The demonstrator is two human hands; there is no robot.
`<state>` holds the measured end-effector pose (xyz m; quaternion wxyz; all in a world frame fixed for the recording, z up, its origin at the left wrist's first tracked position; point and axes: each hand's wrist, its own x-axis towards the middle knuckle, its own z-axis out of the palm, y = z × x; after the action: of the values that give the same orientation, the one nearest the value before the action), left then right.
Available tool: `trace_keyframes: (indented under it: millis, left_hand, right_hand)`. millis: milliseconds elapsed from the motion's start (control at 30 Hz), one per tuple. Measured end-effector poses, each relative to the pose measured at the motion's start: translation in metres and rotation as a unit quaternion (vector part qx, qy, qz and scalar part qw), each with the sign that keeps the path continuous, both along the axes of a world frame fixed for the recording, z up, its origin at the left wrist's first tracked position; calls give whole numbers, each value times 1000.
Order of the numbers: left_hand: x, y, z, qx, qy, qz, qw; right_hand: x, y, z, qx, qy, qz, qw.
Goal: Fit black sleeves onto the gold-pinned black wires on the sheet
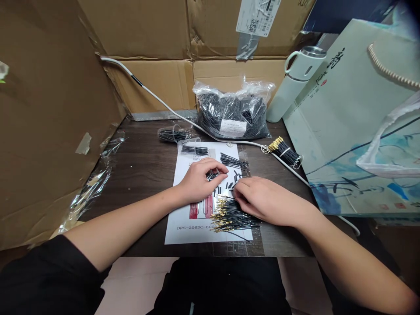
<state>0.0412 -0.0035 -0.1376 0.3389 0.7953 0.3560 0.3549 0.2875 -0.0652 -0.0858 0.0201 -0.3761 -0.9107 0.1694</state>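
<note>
My left hand (200, 179) rests on a white printed sheet (185, 221), its fingers curled round a few short black tube pieces (212, 175). My right hand (262, 199) lies just right of it, fingers bent down onto a heap of thin black wires with gold tips (229, 215). Whether it grips any wire is hidden. Several short black tube pieces (229, 183) lie scattered on the sheet between the two hands. A longer row of black pieces (234, 162) lies just beyond them.
A dark wooden table (147, 166) stands walled in by cardboard boxes (157, 26). At the back lie a clear bag of black parts (232, 111), small packets (173, 135), a white cable (154, 96) and a bound gold-tipped wire bundle (284, 151). A pale flask (295, 83) and paper bag (354, 122) stand on the right.
</note>
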Motion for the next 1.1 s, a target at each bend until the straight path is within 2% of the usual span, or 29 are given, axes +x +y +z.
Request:
trace_keyframes:
  millis: [133, 233, 400, 567, 800, 900, 1000, 1100]
  left_hand:
    - [0, 0, 1, -15, -5, 5, 1000]
    - [0, 0, -1, -30, -8, 17, 999]
    - [0, 0, -3, -69, -30, 18, 997]
    - [0, -1, -1, -70, -41, 14, 997]
    - [1, -2, 2, -63, -37, 26, 997]
    - [1, -2, 1, -54, -37, 19, 998]
    - [1, -1, 0, -46, -37, 17, 998]
    - [1, -1, 0, -47, -36, 16, 998]
  right_hand:
    - [8, 5, 5, -92, 117, -8, 989]
    - [11, 9, 4, -117, 184, -9, 976]
    - [15, 13, 1, -73, 256, -7, 964]
    - [23, 19, -3, -13, 294, -26, 955]
    - [26, 23, -5, 12, 289, -56, 956]
    - [27, 22, 0, -38, 272, -42, 961]
    - [32, 24, 4, -136, 227, -7, 964]
    - [40, 28, 6, -174, 191, -19, 966]
